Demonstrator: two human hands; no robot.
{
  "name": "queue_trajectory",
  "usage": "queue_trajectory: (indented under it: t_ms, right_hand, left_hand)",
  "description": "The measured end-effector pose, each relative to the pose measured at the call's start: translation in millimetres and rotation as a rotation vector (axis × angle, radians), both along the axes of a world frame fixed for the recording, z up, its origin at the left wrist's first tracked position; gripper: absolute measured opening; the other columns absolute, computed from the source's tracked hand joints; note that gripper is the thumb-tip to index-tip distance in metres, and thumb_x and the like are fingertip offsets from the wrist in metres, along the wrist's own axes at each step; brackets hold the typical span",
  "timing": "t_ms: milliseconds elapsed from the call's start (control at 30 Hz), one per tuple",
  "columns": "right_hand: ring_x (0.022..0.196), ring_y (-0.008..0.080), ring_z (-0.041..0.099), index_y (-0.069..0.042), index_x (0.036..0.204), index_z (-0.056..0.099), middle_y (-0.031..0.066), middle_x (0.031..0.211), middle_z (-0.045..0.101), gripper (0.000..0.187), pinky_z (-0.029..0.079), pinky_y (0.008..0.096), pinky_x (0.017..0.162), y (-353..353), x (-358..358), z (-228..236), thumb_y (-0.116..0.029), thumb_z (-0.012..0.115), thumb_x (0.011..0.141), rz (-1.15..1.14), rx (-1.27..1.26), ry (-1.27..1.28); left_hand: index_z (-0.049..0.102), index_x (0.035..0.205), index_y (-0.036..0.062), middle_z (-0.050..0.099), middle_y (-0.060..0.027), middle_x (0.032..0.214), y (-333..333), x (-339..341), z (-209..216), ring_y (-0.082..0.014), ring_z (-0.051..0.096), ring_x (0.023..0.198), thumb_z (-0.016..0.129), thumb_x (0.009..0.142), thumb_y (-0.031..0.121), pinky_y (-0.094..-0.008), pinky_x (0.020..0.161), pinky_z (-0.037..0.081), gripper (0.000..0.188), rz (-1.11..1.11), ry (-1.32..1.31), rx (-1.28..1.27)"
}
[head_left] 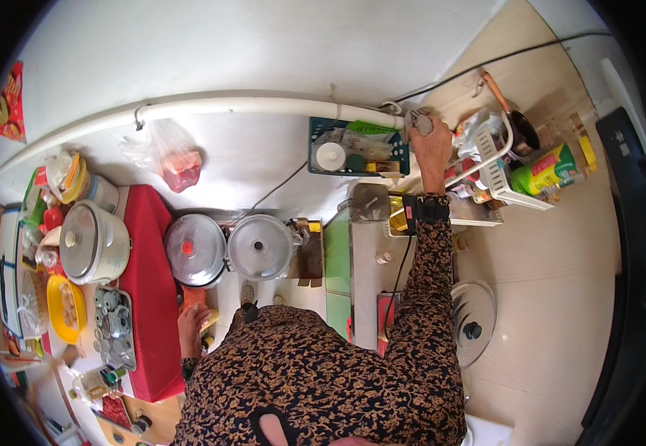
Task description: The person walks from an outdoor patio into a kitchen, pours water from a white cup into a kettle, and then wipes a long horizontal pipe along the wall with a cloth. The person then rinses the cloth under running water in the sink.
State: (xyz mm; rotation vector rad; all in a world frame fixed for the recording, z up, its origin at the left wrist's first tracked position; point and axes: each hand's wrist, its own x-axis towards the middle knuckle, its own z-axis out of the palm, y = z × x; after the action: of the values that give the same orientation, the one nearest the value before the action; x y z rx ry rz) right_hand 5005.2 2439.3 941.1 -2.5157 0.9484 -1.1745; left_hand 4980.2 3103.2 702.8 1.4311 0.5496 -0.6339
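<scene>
My right arm reaches up to the wall, and my right hand (433, 149) is closed round a crumpled grey cloth (418, 122). The cloth presses against the right end of a long white pipe (263, 105) on the wall. Just left of that hand hangs a dark green plastic basket (315, 160) with packets, a white round lid and a jar in it. My left hand (191, 328) hangs low beside the red cloth-covered table, its fingers loosely apart. Something yellow and orange shows beside its fingers, too small to make out, and I see no grip on it.
Two lidded metal pots (196, 249) stand below the pipe. A rice cooker (94, 241), a yellow basin (59, 308) and an egg tray (113, 327) are at left. At right are a white rack (512, 175), a small pan (523, 134) and a glass lid (482, 312). A bag of meat (180, 169) hangs from the pipe.
</scene>
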Motion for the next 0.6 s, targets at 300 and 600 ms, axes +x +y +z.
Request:
queue_trajectory:
  t_ms: [300,600]
  right_hand:
    - [0.091,0.0170,0.063,0.003,0.114,0.065,0.0083,0.102,0.070,0.034,0.051,0.0303,0.085,123.2,-20.4,55.4,-0.001,0.069,0.080,0.433,0.444,-0.575]
    - [0.111,0.0333,0.058,-0.001,0.117,0.063,0.0155,0.117,0.063,0.041,0.045,0.0430,0.098,236.5,68.3,43.0,-0.007,0.073,0.078,0.497,0.016,-0.239]
  left_hand:
    - [0.063,0.117,0.0002,0.072,-0.0121,0.100,13.5,-1.9,-25.6,-0.0198,0.073,0.084,0.056,0.098,0.022,-0.0246,0.064,0.053,0.029,0.032,-0.042,-0.028]
    - [0.063,0.115,-0.0005,0.072,-0.0130,0.099,17.4,-19.4,-31.2,-0.0212,0.073,0.084,0.057,0.098,0.023,-0.0256,0.066,0.054,0.030,0.161,-0.066,-0.062]
